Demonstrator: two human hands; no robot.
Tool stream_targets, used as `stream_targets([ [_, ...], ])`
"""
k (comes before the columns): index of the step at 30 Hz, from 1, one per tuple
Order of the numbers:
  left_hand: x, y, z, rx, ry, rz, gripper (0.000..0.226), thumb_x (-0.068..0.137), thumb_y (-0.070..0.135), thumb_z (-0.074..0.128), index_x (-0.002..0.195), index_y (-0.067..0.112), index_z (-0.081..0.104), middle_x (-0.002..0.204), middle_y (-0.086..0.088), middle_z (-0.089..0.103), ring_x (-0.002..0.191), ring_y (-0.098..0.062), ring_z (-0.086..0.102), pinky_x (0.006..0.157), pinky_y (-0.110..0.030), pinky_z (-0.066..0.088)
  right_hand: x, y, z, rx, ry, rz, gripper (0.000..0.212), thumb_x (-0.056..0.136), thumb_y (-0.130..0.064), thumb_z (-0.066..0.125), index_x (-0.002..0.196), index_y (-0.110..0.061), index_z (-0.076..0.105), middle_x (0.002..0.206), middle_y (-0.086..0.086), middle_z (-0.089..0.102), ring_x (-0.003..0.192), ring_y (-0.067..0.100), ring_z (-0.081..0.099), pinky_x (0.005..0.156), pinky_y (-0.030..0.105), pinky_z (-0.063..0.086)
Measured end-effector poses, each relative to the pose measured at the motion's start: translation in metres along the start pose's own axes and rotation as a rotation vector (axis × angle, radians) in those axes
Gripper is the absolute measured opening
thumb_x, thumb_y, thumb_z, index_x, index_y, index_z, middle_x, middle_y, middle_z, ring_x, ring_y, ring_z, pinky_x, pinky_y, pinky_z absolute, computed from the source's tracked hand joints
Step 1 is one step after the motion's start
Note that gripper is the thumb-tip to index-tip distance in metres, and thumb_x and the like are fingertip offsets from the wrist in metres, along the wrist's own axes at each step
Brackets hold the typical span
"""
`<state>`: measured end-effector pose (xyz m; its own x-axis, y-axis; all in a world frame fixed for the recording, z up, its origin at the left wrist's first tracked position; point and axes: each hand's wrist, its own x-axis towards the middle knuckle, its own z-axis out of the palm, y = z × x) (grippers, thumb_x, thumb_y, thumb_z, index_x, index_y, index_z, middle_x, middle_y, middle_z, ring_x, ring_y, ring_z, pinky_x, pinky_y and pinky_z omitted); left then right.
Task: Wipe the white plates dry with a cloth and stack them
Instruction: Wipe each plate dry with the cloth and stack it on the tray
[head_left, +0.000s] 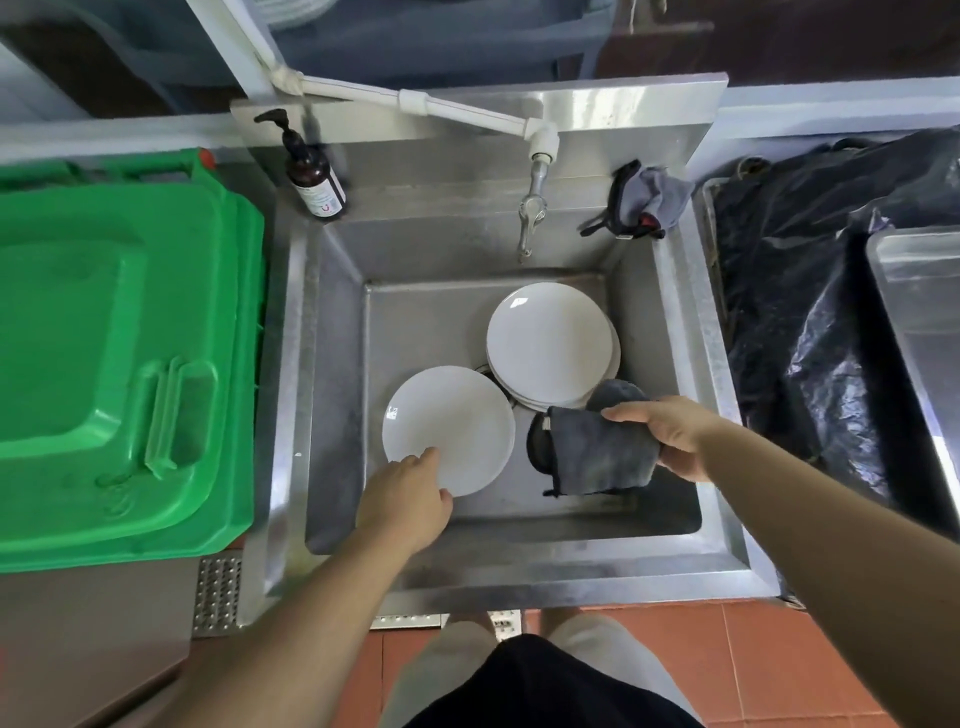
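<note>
left hand (410, 506) gripping plate (449, 428), right hand (670, 434) holding cloth (597, 452)

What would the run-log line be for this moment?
phase: pre-wipe | left hand: holds single plate | right hand: grips grey cloth | plate stack: in sink, behind

A single white plate (449, 428) is round, plain and glossy, face up and a little tilted, its near edge pinched by the left hand (408, 506), thumb on top and fingers beneath. Just beyond that hand and toward the right hand (670, 434) sits a stack of white plates (551, 345), face up, the upper ones shifted slightly off the lower so several rims show at its near side. A dark grey cloth (597, 449), soft and folded, hangs from the right hand's grip, just beside the single plate and touching the stack's near edge.
</note>
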<state>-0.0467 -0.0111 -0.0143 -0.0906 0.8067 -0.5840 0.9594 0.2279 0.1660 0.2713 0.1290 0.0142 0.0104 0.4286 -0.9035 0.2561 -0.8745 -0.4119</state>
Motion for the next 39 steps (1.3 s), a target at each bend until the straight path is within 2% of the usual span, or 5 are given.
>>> stream_targets([
  [12, 0.034, -0.042, 0.026, -0.125, -0.102, -0.131, 0.043, 0.102, 0.034, 0.049, 0.144, 0.023, 0.049, 0.129, -0.005, 0.066, 0.113, -0.031, 0.063, 0.088, -0.043, 0.059, 0.041, 0.055, 0.057, 0.494, -0.087, 0.005, 0.029, 0.097, -0.014, 0.072, 0.124, -0.023, 0.068, 0.112, 0.007, 0.080, 0.097, 0.030, 0.078, 0.068, 0.042, 0.065],
  [25, 0.116, -0.094, 0.087, -0.336, -0.228, -0.400, 0.056, 0.103, 0.032, 0.050, 0.157, 0.021, 0.042, 0.136, -0.009, 0.065, 0.117, -0.033, 0.065, 0.094, -0.045, 0.059, 0.099, 0.081, 0.082, 0.458, 0.092, 0.002, 0.033, 0.100, -0.006, 0.061, 0.132, -0.013, 0.065, 0.119, 0.014, 0.076, 0.108, 0.036, 0.073, 0.080, 0.047, 0.061],
  [30, 0.147, -0.101, 0.115, -0.565, -0.098, -0.628, 0.041, 0.100, 0.028, 0.055, 0.139, 0.013, 0.056, 0.132, -0.012, 0.065, 0.086, -0.023, 0.061, 0.056, -0.028, 0.043, 0.129, 0.098, 0.086, 0.455, 0.127, 0.044, 0.035, 0.097, -0.006, 0.061, 0.130, -0.016, 0.067, 0.119, 0.015, 0.076, 0.106, 0.039, 0.074, 0.085, 0.050, 0.061],
  [34, 0.166, -0.102, 0.129, -0.712, -0.047, -0.747, 0.038, 0.103, 0.023, 0.051, 0.137, 0.010, 0.059, 0.130, -0.015, 0.066, 0.103, -0.035, 0.066, 0.086, -0.042, 0.059, 0.146, 0.110, 0.086, 0.518, 0.156, 0.054, 0.040, 0.093, -0.005, 0.062, 0.131, -0.017, 0.064, 0.130, 0.016, 0.070, 0.115, 0.040, 0.068, 0.101, 0.056, 0.053],
  [39, 0.170, -0.101, 0.143, -0.823, 0.130, -0.844, 0.020, 0.100, 0.022, 0.056, 0.108, 0.014, 0.073, 0.105, -0.011, 0.074, 0.090, -0.035, 0.069, 0.084, -0.045, 0.063, 0.151, 0.114, 0.089, 0.539, 0.194, 0.052, 0.047, 0.083, -0.009, 0.069, 0.130, -0.015, 0.067, 0.126, 0.015, 0.073, 0.111, 0.041, 0.071, 0.095, 0.058, 0.057],
])
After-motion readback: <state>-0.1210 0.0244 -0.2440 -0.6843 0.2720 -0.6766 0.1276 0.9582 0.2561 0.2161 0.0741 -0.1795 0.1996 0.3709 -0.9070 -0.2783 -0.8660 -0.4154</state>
